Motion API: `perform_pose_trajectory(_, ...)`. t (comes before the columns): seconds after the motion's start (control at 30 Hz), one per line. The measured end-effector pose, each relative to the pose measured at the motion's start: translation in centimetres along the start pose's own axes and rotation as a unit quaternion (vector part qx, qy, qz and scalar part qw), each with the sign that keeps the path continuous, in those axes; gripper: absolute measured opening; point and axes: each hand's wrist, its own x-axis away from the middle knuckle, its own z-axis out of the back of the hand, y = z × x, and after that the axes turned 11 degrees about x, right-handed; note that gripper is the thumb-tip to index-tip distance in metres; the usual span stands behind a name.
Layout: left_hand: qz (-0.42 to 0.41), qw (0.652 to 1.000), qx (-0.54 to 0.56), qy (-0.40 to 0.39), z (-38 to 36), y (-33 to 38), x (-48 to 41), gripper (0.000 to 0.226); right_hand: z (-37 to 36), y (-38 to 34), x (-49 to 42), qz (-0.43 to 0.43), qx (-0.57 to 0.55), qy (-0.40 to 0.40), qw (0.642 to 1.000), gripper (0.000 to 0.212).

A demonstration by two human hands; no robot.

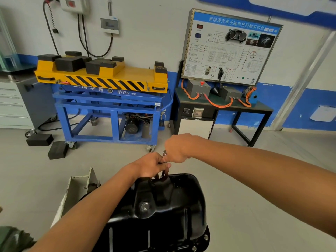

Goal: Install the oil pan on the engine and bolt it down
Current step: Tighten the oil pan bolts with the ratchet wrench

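Observation:
The black oil pan (pixel 171 211) lies bottom-up over the engine in the lower middle of the head view, its drain plug (pixel 144 206) showing and bolts (pixel 205 236) seated along its near right flange. At the pan's far edge my left hand (pixel 151 165) grips a dark tool shaft that stands on the flange. Just above it, my right hand (pixel 177 148) is curled round the tool's metal head (pixel 165 152). Most of the tool is hidden by my fingers.
A grey-white engine stand bracket (pixel 80 186) juts out left of the pan. Beyond it stand a blue and yellow lift cart (pixel 109 99), black rubber blocks (pixel 57 150) on the floor, a grey drawer cabinet (pixel 12 104) and a training board table (pixel 225 99).

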Motion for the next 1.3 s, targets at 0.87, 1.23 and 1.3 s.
perform_pose_trajectory(0.87, 0.028, 0.999, 0.021, -0.009, 0.0, -0.2, 0.3, 0.033, -1.4, 1.0, -0.5, 0.128, 0.013, 0.060, 0.990, 0.026)
perform_pose_trajectory(1.23, 0.020, 0.999, 0.033, -0.005, -0.1, 0.0, 0.5, 0.038, -1.0, 0.6, -0.5, 0.090, 0.055, 0.052, 0.993, 0.028)
perform_pose_trajectory(1.3, 0.020, 0.999, 0.032, -0.006, -0.1, 0.1, 0.5, 0.038, -1.4, 0.9, -0.7, 0.097, 0.062, 0.068, 0.991, 0.034)
